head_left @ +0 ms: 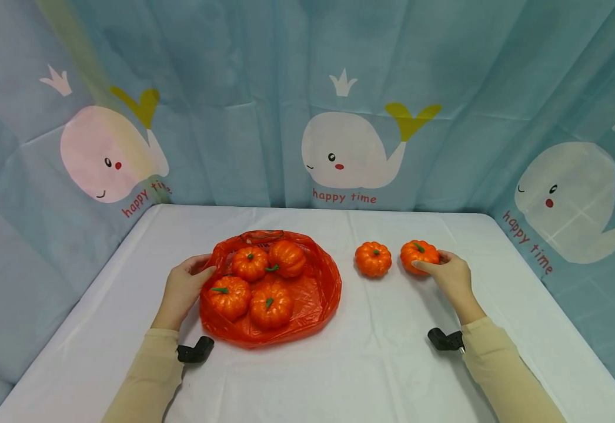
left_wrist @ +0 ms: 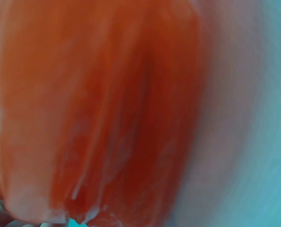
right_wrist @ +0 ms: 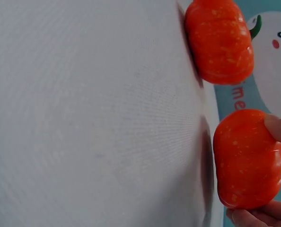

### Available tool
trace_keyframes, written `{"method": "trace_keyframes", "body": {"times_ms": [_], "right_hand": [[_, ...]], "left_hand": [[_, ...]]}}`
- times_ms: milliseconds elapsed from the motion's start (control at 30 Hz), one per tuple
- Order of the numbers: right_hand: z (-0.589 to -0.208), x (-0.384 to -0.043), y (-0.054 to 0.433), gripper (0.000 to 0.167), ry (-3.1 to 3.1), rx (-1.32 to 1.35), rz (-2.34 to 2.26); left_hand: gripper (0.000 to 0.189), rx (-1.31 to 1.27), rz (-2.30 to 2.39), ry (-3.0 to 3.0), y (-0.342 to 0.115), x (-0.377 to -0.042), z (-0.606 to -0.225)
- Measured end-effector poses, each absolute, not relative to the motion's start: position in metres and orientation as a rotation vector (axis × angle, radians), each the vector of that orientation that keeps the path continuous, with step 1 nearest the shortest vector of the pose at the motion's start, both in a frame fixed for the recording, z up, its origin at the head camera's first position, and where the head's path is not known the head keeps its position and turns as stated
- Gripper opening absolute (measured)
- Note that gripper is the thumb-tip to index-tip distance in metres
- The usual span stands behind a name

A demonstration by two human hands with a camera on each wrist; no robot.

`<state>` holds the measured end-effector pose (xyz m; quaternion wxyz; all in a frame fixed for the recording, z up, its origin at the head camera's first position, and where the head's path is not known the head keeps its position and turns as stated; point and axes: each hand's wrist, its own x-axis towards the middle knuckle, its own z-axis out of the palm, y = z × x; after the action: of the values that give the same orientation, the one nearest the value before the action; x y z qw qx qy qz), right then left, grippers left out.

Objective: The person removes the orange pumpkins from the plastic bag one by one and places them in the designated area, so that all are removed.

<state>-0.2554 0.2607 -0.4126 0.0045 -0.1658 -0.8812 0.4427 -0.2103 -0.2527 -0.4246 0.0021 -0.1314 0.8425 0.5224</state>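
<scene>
An orange-red plastic bag (head_left: 307, 299) lies spread with its mouth upward, several small orange toy pumpkins (head_left: 271, 305) inside it. My left hand (head_left: 184, 288) holds the bag's left rim between thumb and fingers. In the left wrist view, the bag's creased plastic (left_wrist: 107, 109) fills most of the picture. On the right, my right hand (head_left: 454, 282) pinches a toy pumpkin (head_left: 417, 256) with a green stem, thumb on one side and fingers on the other. Another toy pumpkin (head_left: 373, 259) sits on the table between the bag and that hand.
A white cloth covers the table (head_left: 360, 364). Behind it and along the sides hangs a blue curtain (head_left: 223, 153) printed with whales. Black wrist-mounted pieces (head_left: 196, 351) stick out from both sleeves.
</scene>
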Motion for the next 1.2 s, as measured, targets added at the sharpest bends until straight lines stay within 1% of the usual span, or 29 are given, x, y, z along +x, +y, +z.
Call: {"method": "trace_keyframes", "body": {"times_ms": [367, 733, 833, 1000, 1200], "right_hand": [[-0.418, -0.259, 0.265, 0.087, -2.807, -0.506, 1.366], [-0.418, -0.258, 0.270, 0.098, -2.864, -0.464, 1.397], [-0.414, -0.252, 0.264, 0.095, -2.756, -0.430, 1.415], [-0.398, -0.240, 0.244, 0.087, -2.534, -0.293, 1.436], [-0.382, -0.227, 0.218, 0.084, -2.473, -0.191, 1.479]], "left_hand": [[0.051, -0.411, 1.638, 2.646, -0.252, -0.210, -0.425], [0.053, -0.404, 1.626, 2.645, -0.255, -0.212, -0.428], [0.053, -0.398, 1.634, 2.637, -0.255, -0.212, -0.428], [0.053, -0.404, 1.629, 2.643, -0.254, -0.212, -0.428], [0.051, -0.397, 1.612, 2.674, -0.254, -0.212, -0.426]]}}
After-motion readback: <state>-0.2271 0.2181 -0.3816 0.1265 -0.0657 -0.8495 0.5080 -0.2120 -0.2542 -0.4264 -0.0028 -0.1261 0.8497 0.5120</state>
